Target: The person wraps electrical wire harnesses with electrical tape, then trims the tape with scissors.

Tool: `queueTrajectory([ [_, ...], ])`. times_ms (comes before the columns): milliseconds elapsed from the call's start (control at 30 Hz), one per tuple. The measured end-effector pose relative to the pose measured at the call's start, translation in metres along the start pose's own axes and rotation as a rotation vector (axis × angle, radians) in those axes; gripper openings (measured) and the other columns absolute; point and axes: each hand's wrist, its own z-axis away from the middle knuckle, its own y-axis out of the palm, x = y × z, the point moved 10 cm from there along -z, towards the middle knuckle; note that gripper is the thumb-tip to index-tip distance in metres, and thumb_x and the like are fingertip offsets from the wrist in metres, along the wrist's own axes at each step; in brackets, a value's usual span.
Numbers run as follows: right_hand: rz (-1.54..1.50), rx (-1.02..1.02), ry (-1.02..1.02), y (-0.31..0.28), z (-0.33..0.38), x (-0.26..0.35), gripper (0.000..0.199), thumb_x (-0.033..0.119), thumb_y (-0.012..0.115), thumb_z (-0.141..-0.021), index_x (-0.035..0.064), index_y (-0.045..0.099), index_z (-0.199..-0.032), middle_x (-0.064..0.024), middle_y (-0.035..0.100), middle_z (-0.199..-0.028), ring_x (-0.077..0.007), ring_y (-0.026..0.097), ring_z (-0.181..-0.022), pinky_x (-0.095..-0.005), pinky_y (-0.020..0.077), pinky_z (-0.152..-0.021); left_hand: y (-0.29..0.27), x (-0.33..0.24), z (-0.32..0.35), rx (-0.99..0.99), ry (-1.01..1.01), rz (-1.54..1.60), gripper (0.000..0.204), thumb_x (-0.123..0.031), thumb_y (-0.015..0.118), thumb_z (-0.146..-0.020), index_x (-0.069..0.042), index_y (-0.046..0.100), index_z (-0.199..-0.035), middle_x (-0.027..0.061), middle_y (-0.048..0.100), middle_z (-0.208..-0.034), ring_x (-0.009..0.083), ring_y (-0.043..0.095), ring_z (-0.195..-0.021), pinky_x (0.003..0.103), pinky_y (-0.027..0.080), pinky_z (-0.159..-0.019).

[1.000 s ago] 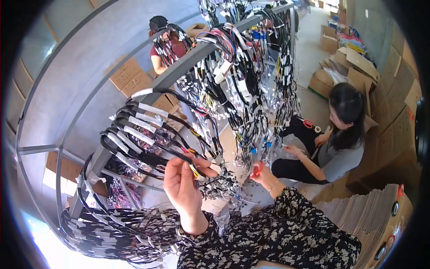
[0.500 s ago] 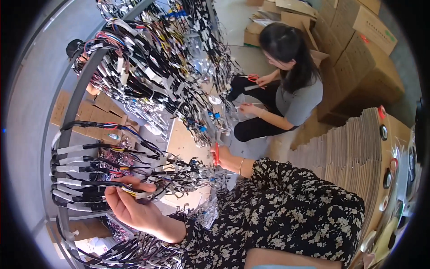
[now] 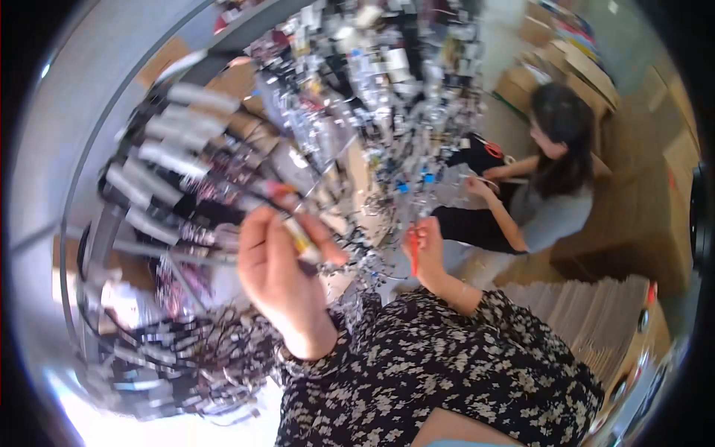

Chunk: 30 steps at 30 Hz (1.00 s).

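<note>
My left hand [image 3: 279,272] is closed around a wire harness [image 3: 301,240], its yellow and white wires showing between thumb and fingers. The harness runs up and left toward a bundle of black-and-white taped cables [image 3: 179,156] hung over a grey metal rack bar [image 3: 112,227]. To the right, my right hand [image 3: 430,257] is closed on a slim red tool [image 3: 414,252] held upright; its working end is hidden or too blurred to name. Loose cable ends with small connectors [image 3: 365,261] hang between both hands. Motion blurs much of the picture.
A dense curtain of hanging harnesses [image 3: 387,82] fills the top middle. A seated co-worker [image 3: 551,179] handles red-handled scissors [image 3: 493,150] and something pale at the right. Stacked flat cardboard [image 3: 588,313] stands at the lower right, with cartons [image 3: 633,216] behind it.
The view has swung, so the rack and co-worker appear shifted. My left hand has moved right and up with the harness, away from the rack bar; my right hand still grips the red tool.
</note>
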Motion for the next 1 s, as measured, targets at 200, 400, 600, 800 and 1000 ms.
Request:
queueTrajectory([
  [200, 0.119, 0.140, -0.251, 0.032, 0.004, 0.062, 0.035, -0.003, 0.069, -0.084, 0.0094, 0.041, -0.102, 0.0000, 0.051, -0.087, -0.0076, 0.049, -0.077, -0.0228, 0.0422, -0.067, -0.015, -0.016, 0.019, -0.090, 0.158, 0.088, 0.024, -0.011, 0.049, -0.101, 0.007, 0.052, -0.116, 0.0198, 0.068, -0.091, 0.0273, 0.069, -0.075, 0.032, 0.056, -0.072],
  [400, -0.014, 0.087, -0.038, 0.009, -0.014, 0.019, 0.034, -0.006, 0.067, -0.083, 0.0088, 0.040, -0.098, -0.0002, 0.050, -0.080, -0.0079, 0.049, -0.070, -0.0221, 0.0416, -0.062, -0.003, -0.028, 0.029, -0.115, 0.343, -0.253, 0.019, -0.005, 0.057, -0.097, 0.006, 0.054, -0.111, 0.0153, 0.068, -0.092, 0.0220, 0.068, -0.078, 0.032, 0.054, -0.074],
  [600, -0.595, 0.032, 0.536, 0.008, -0.027, -0.004, 0.017, 0.015, 0.061, -0.090, 0.0097, 0.045, -0.087, -0.0013, 0.049, -0.072, -0.0157, 0.052, -0.061, -0.0285, 0.0408, -0.051, -0.012, -0.026, 0.028, -0.187, 0.247, -0.332, 0.022, -0.005, 0.061, -0.096, 0.009, 0.058, -0.113, 0.0129, 0.068, -0.092, 0.0176, 0.066, -0.077, 0.027, 0.051, -0.073],
  [800, -0.131, 0.175, 0.205, 0.050, -0.013, 0.082, 0.020, 0.006, 0.065, -0.088, 0.0077, 0.045, -0.092, -0.0025, 0.056, -0.077, -0.0108, 0.050, -0.057, -0.0256, 0.0408, -0.050, -0.022, -0.018, 0.028, -0.105, 0.218, 0.025, 0.021, -0.009, 0.057, -0.100, 0.005, 0.059, -0.115, 0.0086, 0.062, -0.082, 0.0146, 0.054, -0.068, 0.028, 0.045, -0.063],
  [1000, -0.069, 0.363, -0.212, 0.114, 0.007, 0.195, 0.034, -0.006, 0.070, -0.083, 0.0051, 0.043, -0.100, -0.0045, 0.061, -0.088, -0.0089, 0.058, -0.076, -0.0232, 0.0478, -0.068, -0.017, -0.003, 0.021, 0.099, -0.075, 0.393, 0.021, -0.014, 0.060, -0.099, 0.002, 0.061, -0.111, 0.0034, 0.054, -0.074, 0.0125, 0.045, -0.063, 0.027, 0.036, -0.059],
])
